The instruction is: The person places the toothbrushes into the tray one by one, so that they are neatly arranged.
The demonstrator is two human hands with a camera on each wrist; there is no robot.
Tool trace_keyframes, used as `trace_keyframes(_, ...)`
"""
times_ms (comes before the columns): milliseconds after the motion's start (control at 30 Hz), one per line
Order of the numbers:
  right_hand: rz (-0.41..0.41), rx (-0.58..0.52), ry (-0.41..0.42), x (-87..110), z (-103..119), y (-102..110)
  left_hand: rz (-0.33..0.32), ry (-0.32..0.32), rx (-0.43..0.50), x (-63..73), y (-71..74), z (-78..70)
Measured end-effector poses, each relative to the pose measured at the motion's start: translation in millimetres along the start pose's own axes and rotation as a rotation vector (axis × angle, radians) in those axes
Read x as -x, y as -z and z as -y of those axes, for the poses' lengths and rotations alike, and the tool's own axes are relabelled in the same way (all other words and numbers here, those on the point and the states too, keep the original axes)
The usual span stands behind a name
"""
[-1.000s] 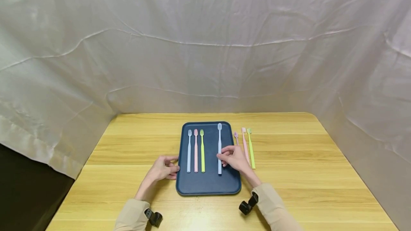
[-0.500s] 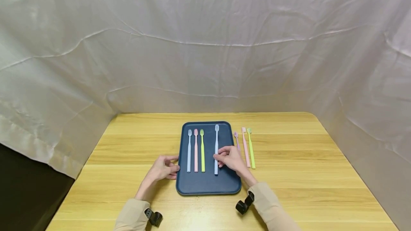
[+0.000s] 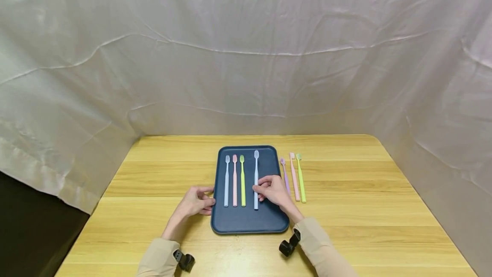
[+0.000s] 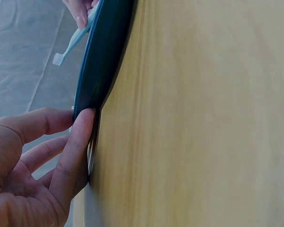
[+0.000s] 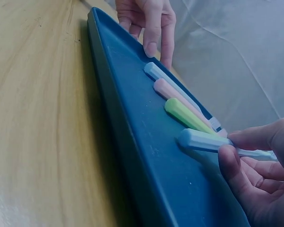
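Note:
My right hand (image 3: 272, 190) pinches a light blue toothbrush (image 3: 256, 170) between thumb and fingers, bristle head away from me, over the dark blue tray (image 3: 250, 222). In the right wrist view its handle end (image 5: 194, 138) is close over the tray's floor. Left of it a blue toothbrush (image 3: 226, 183), a pink toothbrush (image 3: 235, 183) and a yellow-green toothbrush (image 3: 243, 183) lie side by side on the tray. My left hand (image 3: 196, 201) grips the tray's left edge; the left wrist view shows its fingertips (image 4: 86, 118) right at the rim.
Right of the tray, a purple toothbrush (image 3: 285, 174), a second pink toothbrush (image 3: 294, 181) and a green toothbrush (image 3: 301, 181) lie on the wooden table (image 3: 365, 208). A pale curtain (image 3: 246, 76) hangs behind and at the sides.
My right hand has carried the held blue toothbrush leftward, closer to the yellow-green one. More of the purple toothbrush shows now. My left hand has stayed at the tray's edge.

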State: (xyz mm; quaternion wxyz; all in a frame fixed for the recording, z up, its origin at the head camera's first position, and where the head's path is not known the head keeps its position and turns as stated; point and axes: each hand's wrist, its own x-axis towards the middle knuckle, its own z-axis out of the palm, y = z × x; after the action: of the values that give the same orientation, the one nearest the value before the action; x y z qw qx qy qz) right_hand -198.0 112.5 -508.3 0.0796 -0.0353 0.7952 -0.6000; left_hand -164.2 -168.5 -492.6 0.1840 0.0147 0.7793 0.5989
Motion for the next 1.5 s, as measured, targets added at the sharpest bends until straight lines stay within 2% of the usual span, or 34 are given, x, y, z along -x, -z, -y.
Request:
trace_keyframes(267,-0.014,0.038,0.025,-1.4,-1,-5,0.002,-0.002,0.004,0.0,0.2,0.4)
trace_keyframes(767,-0.051,0.195,0.090,-1.5,-1,-10,0.000,-0.005,-0.004,0.4,0.1,1.5)
trace_keyframes(1500,-0.033,0.236,0.126,-3.2,-5,-14,0.005,-0.005,0.002,0.0,0.5,1.0)
